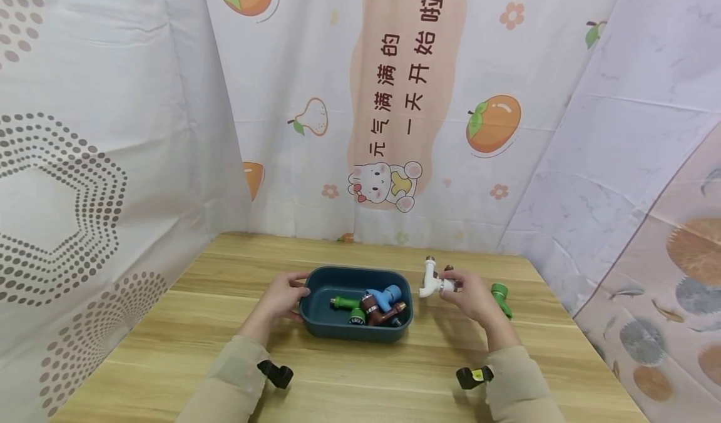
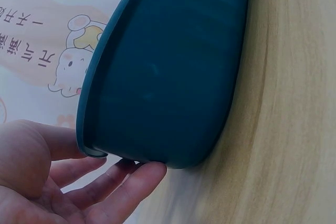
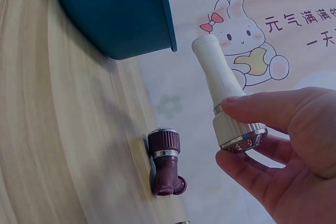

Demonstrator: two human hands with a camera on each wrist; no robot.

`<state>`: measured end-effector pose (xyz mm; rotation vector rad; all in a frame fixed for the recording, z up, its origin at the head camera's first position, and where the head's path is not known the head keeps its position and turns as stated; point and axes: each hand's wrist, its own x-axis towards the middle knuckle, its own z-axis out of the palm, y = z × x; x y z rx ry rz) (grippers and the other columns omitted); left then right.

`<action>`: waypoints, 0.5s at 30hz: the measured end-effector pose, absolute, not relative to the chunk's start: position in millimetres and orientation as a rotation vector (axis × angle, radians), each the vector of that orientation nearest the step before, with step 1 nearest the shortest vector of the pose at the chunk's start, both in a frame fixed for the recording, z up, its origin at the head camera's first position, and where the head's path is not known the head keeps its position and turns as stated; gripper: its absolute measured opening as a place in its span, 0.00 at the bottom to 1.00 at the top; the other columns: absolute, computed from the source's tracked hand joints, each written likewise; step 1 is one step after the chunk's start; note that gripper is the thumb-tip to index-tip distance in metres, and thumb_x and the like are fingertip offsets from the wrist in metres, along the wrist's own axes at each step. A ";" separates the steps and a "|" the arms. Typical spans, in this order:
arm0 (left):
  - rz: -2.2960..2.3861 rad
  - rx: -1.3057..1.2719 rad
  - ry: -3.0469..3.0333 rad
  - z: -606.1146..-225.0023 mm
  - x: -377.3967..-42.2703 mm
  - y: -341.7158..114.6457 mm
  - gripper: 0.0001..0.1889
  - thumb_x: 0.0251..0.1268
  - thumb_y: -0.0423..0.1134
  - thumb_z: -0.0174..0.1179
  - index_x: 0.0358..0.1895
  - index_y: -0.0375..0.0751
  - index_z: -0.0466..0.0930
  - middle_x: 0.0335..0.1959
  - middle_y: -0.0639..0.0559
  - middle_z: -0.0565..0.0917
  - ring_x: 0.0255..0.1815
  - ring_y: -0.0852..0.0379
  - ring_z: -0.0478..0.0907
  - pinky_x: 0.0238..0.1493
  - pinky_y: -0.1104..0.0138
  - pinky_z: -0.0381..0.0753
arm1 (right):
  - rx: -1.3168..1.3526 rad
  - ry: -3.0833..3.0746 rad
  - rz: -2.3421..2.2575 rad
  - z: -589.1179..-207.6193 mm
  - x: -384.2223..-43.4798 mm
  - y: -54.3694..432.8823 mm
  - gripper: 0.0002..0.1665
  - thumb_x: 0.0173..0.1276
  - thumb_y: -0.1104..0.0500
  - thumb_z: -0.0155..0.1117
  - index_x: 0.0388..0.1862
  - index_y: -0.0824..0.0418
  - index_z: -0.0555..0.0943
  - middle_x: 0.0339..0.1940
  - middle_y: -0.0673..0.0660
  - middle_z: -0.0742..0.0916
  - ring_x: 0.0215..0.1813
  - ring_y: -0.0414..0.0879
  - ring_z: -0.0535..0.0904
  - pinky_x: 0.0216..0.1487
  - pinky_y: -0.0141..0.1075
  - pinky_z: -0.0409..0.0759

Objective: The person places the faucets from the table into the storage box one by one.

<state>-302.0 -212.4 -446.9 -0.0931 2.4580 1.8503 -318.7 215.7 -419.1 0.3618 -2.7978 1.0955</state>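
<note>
My right hand pinches a white plastic tap by its ribbed knob, holding it above the table just right of a dark teal basin. In the right wrist view the white tap tilts, its narrow end toward the basin wall. My left hand grips the basin's left end, thumb at the rim and fingers along the outer wall. Inside the basin's right half lie a green tap, a blue tap and a maroon tap, overlapping.
On the table a maroon tap lies beyond the right hand, mostly hidden by it in the head view. Another green tap lies to the right of that hand. Printed curtains hang behind the table and at both sides.
</note>
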 end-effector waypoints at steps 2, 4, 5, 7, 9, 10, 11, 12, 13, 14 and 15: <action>1.850 -0.095 2.455 -446.7 -302.2 -212.6 0.24 0.73 0.29 0.56 0.71 0.38 0.74 0.58 0.33 0.78 0.47 0.39 0.83 0.25 0.51 0.87 | 0.366 -2.794 1.099 -418.4 -318.5 215.4 0.23 0.66 0.62 0.73 0.60 0.65 0.83 0.53 0.67 0.85 0.53 0.58 0.81 0.46 0.45 0.83; 1.847 -0.099 2.456 -446.1 -302.2 -212.7 0.24 0.73 0.29 0.56 0.71 0.39 0.73 0.58 0.33 0.78 0.48 0.39 0.82 0.26 0.51 0.87 | 0.366 -2.796 1.097 -417.8 -318.2 214.6 0.23 0.67 0.62 0.72 0.60 0.64 0.83 0.54 0.67 0.85 0.53 0.58 0.81 0.46 0.44 0.83; 1.845 -0.100 2.457 -446.0 -302.2 -212.8 0.24 0.73 0.29 0.56 0.71 0.39 0.73 0.59 0.33 0.78 0.49 0.38 0.82 0.26 0.51 0.87 | 0.365 -2.797 1.091 -417.7 -318.2 214.3 0.23 0.67 0.61 0.72 0.60 0.64 0.83 0.54 0.67 0.85 0.53 0.58 0.81 0.46 0.44 0.83; 1.845 -0.100 2.455 -445.8 -302.2 -212.9 0.24 0.73 0.30 0.56 0.71 0.39 0.73 0.59 0.33 0.78 0.49 0.38 0.82 0.26 0.51 0.87 | 0.370 -2.796 1.084 -417.4 -317.8 213.8 0.23 0.67 0.61 0.72 0.60 0.64 0.83 0.55 0.67 0.85 0.54 0.59 0.81 0.46 0.45 0.83; 1.844 -0.100 2.453 -446.0 -302.2 -212.9 0.24 0.73 0.29 0.56 0.71 0.39 0.73 0.60 0.32 0.78 0.50 0.38 0.82 0.26 0.51 0.88 | 0.367 -2.794 1.076 -417.5 -317.5 213.2 0.23 0.66 0.62 0.73 0.60 0.64 0.83 0.55 0.67 0.85 0.54 0.59 0.82 0.46 0.45 0.83; 1.846 -0.100 2.451 -446.0 -301.9 -212.9 0.24 0.73 0.29 0.56 0.71 0.39 0.73 0.60 0.32 0.78 0.50 0.38 0.82 0.26 0.51 0.88 | 0.373 -2.793 1.067 -417.6 -317.3 213.2 0.22 0.66 0.62 0.73 0.59 0.65 0.83 0.54 0.67 0.85 0.54 0.59 0.82 0.46 0.46 0.83; 1.846 -0.100 2.451 -446.2 -301.7 -212.9 0.24 0.73 0.29 0.56 0.71 0.39 0.73 0.59 0.32 0.78 0.50 0.38 0.82 0.26 0.51 0.88 | 0.368 -2.792 1.065 -417.6 -317.2 213.0 0.22 0.66 0.62 0.73 0.59 0.64 0.84 0.54 0.66 0.85 0.53 0.59 0.82 0.46 0.46 0.84; 1.845 -0.099 2.452 -446.2 -301.3 -212.9 0.24 0.73 0.29 0.56 0.71 0.39 0.73 0.59 0.33 0.78 0.50 0.38 0.82 0.26 0.51 0.88 | 0.370 -2.790 1.067 -417.7 -317.1 212.7 0.22 0.66 0.62 0.73 0.58 0.64 0.84 0.54 0.66 0.85 0.53 0.59 0.82 0.46 0.46 0.84; 1.846 -0.097 2.452 -446.4 -301.3 -212.7 0.24 0.73 0.29 0.56 0.71 0.39 0.73 0.59 0.32 0.78 0.50 0.38 0.82 0.26 0.51 0.88 | 0.364 -2.789 1.071 -417.7 -317.3 212.3 0.22 0.66 0.62 0.73 0.58 0.63 0.84 0.54 0.65 0.85 0.53 0.58 0.82 0.46 0.45 0.84; 1.847 -0.100 2.453 -446.3 -301.1 -212.5 0.24 0.73 0.29 0.56 0.71 0.39 0.74 0.59 0.33 0.78 0.49 0.38 0.82 0.26 0.51 0.88 | 0.373 -2.786 1.075 -417.7 -317.8 212.3 0.21 0.66 0.62 0.73 0.58 0.63 0.84 0.54 0.65 0.85 0.53 0.58 0.82 0.46 0.45 0.84; 1.848 -0.100 2.453 -446.0 -300.8 -212.1 0.24 0.73 0.29 0.56 0.71 0.39 0.74 0.58 0.33 0.78 0.49 0.38 0.82 0.26 0.51 0.88 | 0.375 -2.782 1.084 -417.8 -318.3 212.1 0.21 0.66 0.62 0.74 0.57 0.63 0.85 0.54 0.65 0.85 0.53 0.58 0.82 0.45 0.44 0.84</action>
